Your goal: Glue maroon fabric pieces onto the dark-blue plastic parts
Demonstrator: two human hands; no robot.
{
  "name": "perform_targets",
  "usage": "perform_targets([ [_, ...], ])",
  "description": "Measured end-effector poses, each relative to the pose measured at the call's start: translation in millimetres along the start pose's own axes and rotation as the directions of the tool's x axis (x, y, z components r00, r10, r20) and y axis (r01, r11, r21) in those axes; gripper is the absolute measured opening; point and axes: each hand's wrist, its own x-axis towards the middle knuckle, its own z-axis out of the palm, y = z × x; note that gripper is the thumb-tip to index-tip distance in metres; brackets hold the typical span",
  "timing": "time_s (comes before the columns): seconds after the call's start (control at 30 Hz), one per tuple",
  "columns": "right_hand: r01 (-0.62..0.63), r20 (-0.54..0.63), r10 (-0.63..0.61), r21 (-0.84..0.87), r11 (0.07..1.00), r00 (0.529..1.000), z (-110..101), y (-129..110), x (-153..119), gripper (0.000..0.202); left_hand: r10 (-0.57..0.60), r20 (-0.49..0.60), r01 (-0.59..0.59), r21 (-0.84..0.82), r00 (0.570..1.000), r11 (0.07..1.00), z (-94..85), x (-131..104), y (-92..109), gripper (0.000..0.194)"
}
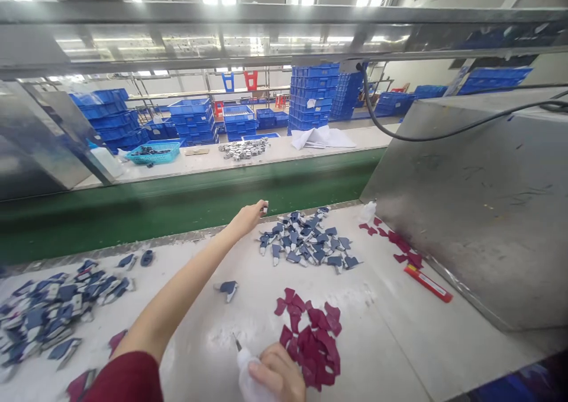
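Observation:
My left hand [252,215] is stretched out over the far edge of the bench, closed on a small white-and-dark piece [265,208] that is mostly hidden by the fingers. In my right hand [280,371], low in view, is a white squeeze bottle [252,378] with a thin metal needle tip pointing up and left. Maroon flat pieces [313,349] lie in a loose pile beside the right hand. Beyond the bottle rests a single blue-and-white piece [229,289]. Past it, a heap of similar blue-and-white pieces [302,239] spreads to the right of my left hand.
Many blue, white and maroon pieces [57,307] cover the left of the bench. A red-and-yellow box cutter [428,283] lies by the metal housing [479,212] at right. Behind the green belt [177,203], a shelf holds a turquoise basket [155,153] and grey-white parts [244,148].

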Motion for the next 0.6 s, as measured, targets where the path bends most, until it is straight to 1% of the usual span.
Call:
perform_targets([
  [0.03, 0.014, 0.020, -0.015, 0.017, 1.000, 1.000, -5, -1, 4, 0.044, -0.002, -0.027, 0.001, -0.034, 1.000, 0.999, -2.9, -21, 4, 0.025],
  [0.1, 0.029, 0.011, -0.029, 0.039, 0.999, 1.000, -14, -5, 12, 0.043, -0.001, -0.088, -0.010, -0.130, 0.996, 0.991, -6.3, -70, 14, 0.024],
  [0.13, 0.027, -0.010, -0.027, 0.039, 0.999, 1.000, -17, -7, 14, 0.041, -0.008, -0.140, -0.026, -0.245, 0.990, 0.969, -6.8, -95, 19, 0.022],
  [0.2, -0.003, -0.053, 0.004, 0.025, 1.000, 0.999, -22, -10, 15, 0.035, -0.069, -0.174, -0.010, -0.419, 0.982, 0.908, -5.5, -145, 28, 0.019],
  [0.27, -0.093, -0.102, 0.093, 0.001, 0.996, 0.990, -26, -12, 11, 0.032, -0.162, -0.143, 0.065, -0.519, 0.976, 0.853, -1.4, -193, 38, 0.017],
  [0.3, -0.169, -0.135, 0.166, -0.010, 0.986, 0.977, -27, -13, 8, 0.031, -0.202, -0.119, 0.107, -0.541, 0.972, 0.834, 1.8, -215, 43, 0.017],
  [0.33, -0.259, -0.171, 0.253, -0.012, 0.966, 0.952, -28, -12, 4, 0.031, -0.236, -0.094, 0.147, -0.549, 0.967, 0.823, 5.8, -236, 49, 0.017],
  [0.37, -0.348, -0.204, 0.340, -0.003, 0.938, 0.918, -28, -12, 1, 0.032, -0.264, -0.074, 0.183, -0.545, 0.962, 0.818, 10.6, -256, 55, 0.017],
  [0.43, -0.486, -0.237, 0.479, 0.033, 0.873, 0.845, -29, -12, -4, 0.031, -0.316, -0.052, 0.247, -0.505, 0.947, 0.827, 22.6, -289, 66, 0.020],
  [0.47, -0.525, -0.226, 0.521, 0.047, 0.850, 0.823, -29, -13, -5, 0.030, -0.339, -0.050, 0.276, -0.478, 0.939, 0.834, 29.6, -301, 71, 0.021],
  [0.5, -0.547, -0.206, 0.545, 0.050, 0.835, 0.813, -29, -13, -6, 0.028, -0.363, -0.053, 0.302, -0.451, 0.930, 0.840, 36.8, -312, 75, 0.021],
  [0.53, -0.555, -0.183, 0.552, 0.042, 0.831, 0.813, -29, -15, -6, 0.027, -0.383, -0.063, 0.321, -0.427, 0.922, 0.845, 43.9, -319, 78, 0.021],
  [0.6, -0.541, -0.136, 0.536, -0.002, 0.841, 0.833, -28, -17, -6, 0.025, -0.410, -0.092, 0.345, -0.394, 0.907, 0.852, 56.5, -327, 83, 0.020],
])
